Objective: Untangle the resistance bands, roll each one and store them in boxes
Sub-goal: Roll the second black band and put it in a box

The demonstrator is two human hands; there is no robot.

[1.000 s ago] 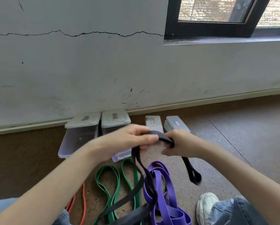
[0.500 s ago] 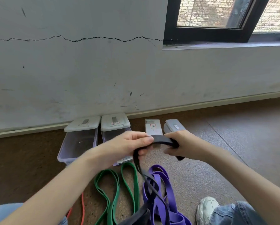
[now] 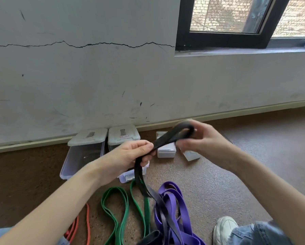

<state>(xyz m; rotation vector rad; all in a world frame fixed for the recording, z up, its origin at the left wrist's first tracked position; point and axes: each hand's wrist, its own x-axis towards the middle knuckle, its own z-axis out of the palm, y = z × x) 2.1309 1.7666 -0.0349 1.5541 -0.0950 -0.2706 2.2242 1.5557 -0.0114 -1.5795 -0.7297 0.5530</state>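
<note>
I have the black band (image 3: 167, 138) in both hands. My left hand (image 3: 130, 152) pinches it between thumb and fingers where it bends downward; my right hand (image 3: 199, 138) is curled around its folded end, a small loop that shows at the top of that fist, blurred. Between the two grips the band runs as a short taut stretch, rising from left hand to right. Below the left grip it hangs straight down and its tail lies across the purple band (image 3: 173, 206) on the floor (image 3: 236, 165), under and slightly right of my hands.

Left of that hanging tail, the green band (image 3: 123, 206) lies in long loops, one strand of it passing just beside the black one. Farther left, under my left forearm, a bit of the orange band (image 3: 88, 221) shows.

Behind my hands, against the wall (image 3: 77, 85), stand four boxes: two larger clear ones, the left box (image 3: 82, 152) and the next box (image 3: 124, 137), beyond my left grip, and two small ones, a small box (image 3: 166, 149) just under the taut stretch and another small box (image 3: 190, 154) mostly hidden by my right hand. My shoe (image 3: 224, 228) sits below the right forearm.
</note>
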